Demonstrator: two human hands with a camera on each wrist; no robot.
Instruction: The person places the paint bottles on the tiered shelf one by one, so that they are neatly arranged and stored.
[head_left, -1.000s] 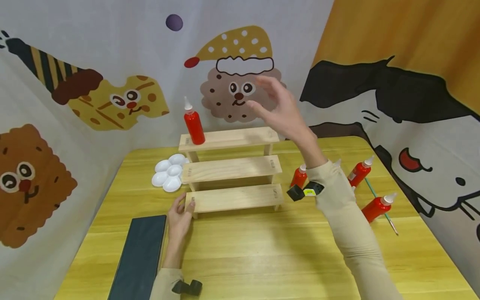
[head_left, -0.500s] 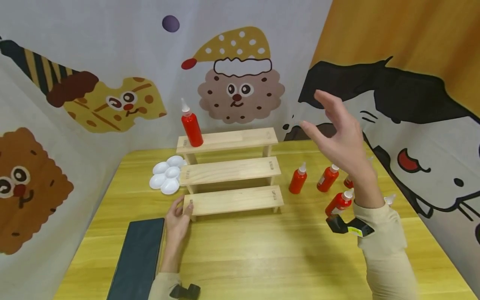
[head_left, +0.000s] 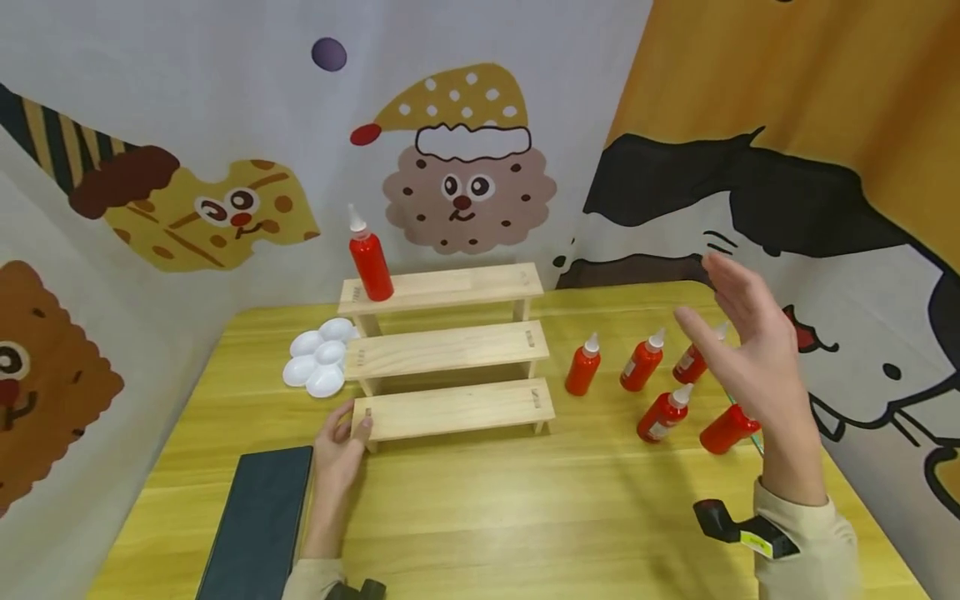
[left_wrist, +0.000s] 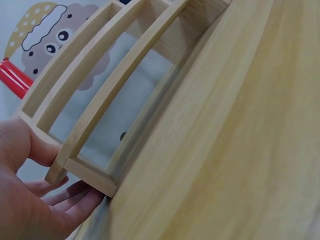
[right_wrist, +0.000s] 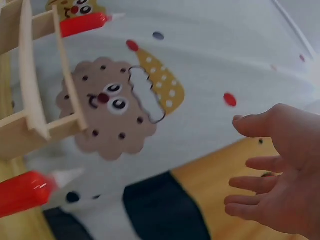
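A three-step wooden shelf stands on the table, and my left hand grips the left end of its lowest step. In the left wrist view, the thumb of my left hand lies on the step's top, with the fingers by its side support. On the top step's left end a red squeeze bottle with a white nozzle stands upright. My right hand is in the air at the right, thumb and fingers spread and holding nothing. Below and left of it, several similar red bottles stand on the table.
A white flower-shaped paint palette lies left of the shelf. Nearer the front left is a dark flat case. A thin green brush shows partly behind the right-hand bottles. A cartoon-printed curtain hangs behind the table.
My right hand has moved right and down from beside the top step to over the red bottles, uncovering several of them. The left hand keeps its hold; the head view has shifted slightly.
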